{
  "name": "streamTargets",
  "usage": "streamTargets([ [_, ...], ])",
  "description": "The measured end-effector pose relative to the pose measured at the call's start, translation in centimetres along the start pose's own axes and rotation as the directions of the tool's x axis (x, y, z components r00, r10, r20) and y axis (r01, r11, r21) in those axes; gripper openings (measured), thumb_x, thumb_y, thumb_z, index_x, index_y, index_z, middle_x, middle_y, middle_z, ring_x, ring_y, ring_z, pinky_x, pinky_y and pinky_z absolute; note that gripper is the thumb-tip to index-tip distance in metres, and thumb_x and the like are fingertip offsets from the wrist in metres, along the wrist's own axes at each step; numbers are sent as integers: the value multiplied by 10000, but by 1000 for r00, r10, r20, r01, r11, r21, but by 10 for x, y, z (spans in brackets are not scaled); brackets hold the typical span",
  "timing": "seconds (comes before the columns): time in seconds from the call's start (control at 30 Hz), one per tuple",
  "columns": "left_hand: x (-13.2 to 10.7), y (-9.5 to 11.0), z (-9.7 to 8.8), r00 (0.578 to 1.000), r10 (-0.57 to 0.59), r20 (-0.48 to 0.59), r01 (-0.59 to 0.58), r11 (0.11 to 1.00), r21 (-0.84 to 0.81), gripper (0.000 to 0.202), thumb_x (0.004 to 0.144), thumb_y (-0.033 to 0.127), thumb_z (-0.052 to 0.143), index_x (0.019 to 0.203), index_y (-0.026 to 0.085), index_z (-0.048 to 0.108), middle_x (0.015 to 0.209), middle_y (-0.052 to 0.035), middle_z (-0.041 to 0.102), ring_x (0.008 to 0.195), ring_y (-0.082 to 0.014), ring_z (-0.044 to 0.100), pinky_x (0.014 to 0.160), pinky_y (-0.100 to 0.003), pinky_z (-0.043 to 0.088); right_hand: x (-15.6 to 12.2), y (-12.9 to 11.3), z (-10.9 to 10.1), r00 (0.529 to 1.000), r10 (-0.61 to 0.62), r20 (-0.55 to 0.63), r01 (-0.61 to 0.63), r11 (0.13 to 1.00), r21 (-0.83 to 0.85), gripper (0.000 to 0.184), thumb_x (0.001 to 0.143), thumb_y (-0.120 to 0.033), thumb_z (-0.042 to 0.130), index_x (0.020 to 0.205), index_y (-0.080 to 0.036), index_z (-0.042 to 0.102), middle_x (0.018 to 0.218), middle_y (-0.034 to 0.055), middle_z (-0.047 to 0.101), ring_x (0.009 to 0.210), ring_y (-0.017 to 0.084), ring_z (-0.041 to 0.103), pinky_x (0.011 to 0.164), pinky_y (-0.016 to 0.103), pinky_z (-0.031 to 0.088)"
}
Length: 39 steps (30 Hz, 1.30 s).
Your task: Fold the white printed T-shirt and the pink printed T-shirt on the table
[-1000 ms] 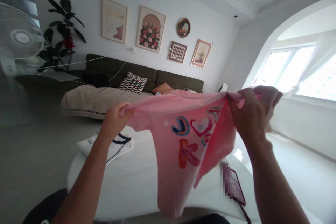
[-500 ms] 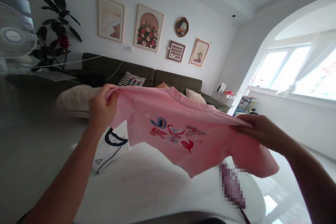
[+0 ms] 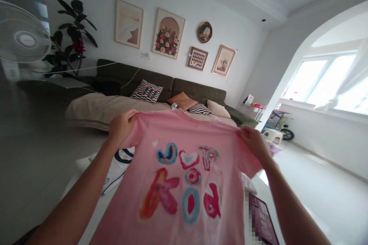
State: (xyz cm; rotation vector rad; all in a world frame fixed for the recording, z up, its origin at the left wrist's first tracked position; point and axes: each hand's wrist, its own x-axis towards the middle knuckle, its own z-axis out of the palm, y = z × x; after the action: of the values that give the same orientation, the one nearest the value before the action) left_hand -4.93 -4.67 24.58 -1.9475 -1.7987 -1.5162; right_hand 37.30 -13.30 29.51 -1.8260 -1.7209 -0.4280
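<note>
1. Head cam, only view I've got: L hand (image 3: pixel 122 128) has thumb and fingers pinching the pink T-shirt (image 3: pixel 184 176) at its top edge, by the shoulder/sleeve on that side.
2. R hand (image 3: pixel 254 141) pinches the opp. shoulder, approx. level but a bit lower; sleeve hangs below those fingers.
3. Shirt's strung b/w both sets of fingertips, neckline in the gap b/w them, painted letters facing me, right way up. Body drops below the fingers; hem's out of frame, so can't tell if it touches the white table (image 3: pixel 100 206).
4. Below L fingers: white garment w/ dark collar (image 3: pixel 116 172), partly behind my forearm. Below R fingers: flat dark-red item (image 3: pixel 265 218), partly pixelated. Beyond both hands: dark-green sofa (image 3: pixel 198 88).
5. Step in hand, my read: holding the shirt spread by its shoulders. Next move prob. calls for both pinches firm, hands level, cloth taut b/w them; slack there could bring creases.
</note>
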Motion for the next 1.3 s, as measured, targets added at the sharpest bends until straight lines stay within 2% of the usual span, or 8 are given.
streamTargets([
  [0.13,-6,-10,67,997,-59,39,53,990,132,406,808,196,471,1208,162,535,1138,-142,622,1053,-295,562,893,-430,401,-8,-30,63,1000,-5,30,7,998,-62,327,873,-344,530,1147,-166,513,1141,68,549,953,182,573,802,393,497],
  [0.23,-64,-13,106,988,30,155,-49,991,124,463,826,187,436,1287,179,470,1262,-137,546,1198,-271,460,1009,-442,322,-47,-51,106,997,-21,77,28,995,-98,345,873,-345,529,1171,-173,506,1191,77,531,1009,202,557,847,425,477],
  [0.3,-125,-21,130,905,121,408,-149,988,38,423,845,202,404,1249,200,526,1286,-118,538,1234,-239,432,1057,-413,283,-89,-60,145,991,-41,129,55,993,-107,361,864,-348,537,1186,-185,519,1244,91,525,1071,224,543,893,447,453],
  [0.4,-214,-39,159,667,43,744,-128,990,57,505,792,310,507,1296,307,471,1423,-63,380,1329,-319,270,1066,-559,184,-162,-60,215,950,-42,311,94,984,-154,421,796,-356,576,1204,-256,566,1308,89,513,1196,334,463,904,496,441],
  [0.53,-258,-48,167,634,-25,773,-106,987,118,598,806,466,467,1368,409,273,1494,21,175,1372,-309,104,1068,-593,67,-228,-41,279,896,128,425,5,955,-297,436,852,-431,404,1269,-333,487,1367,25,425,1254,348,382,939,603,350],
  [0.93,-221,-25,166,586,-32,810,-162,975,155,605,823,457,405,1396,319,267,1507,-29,145,1378,-303,77,1067,-578,60,-204,-40,262,810,165,563,-63,979,-196,566,881,-550,256,1398,-321,237,1484,8,213,1370,285,108,1043,543,227],
  [1.17,-232,-18,104,305,32,952,-119,993,5,697,642,260,575,1325,263,436,1470,-68,282,1360,-276,193,1082,-466,208,-205,-8,246,809,145,570,-33,979,-203,548,862,-515,360,1358,-284,368,1456,78,291,1331,343,237,982,590,285],
  [1.3,-238,-32,92,429,115,896,40,988,-146,388,731,297,512,1096,276,640,1219,-32,609,1140,-201,532,972,-289,389,-224,-58,231,904,29,426,-22,1000,-21,343,862,-247,419,1143,-161,596,1248,174,540,1140,282,521,907,415,437],
])
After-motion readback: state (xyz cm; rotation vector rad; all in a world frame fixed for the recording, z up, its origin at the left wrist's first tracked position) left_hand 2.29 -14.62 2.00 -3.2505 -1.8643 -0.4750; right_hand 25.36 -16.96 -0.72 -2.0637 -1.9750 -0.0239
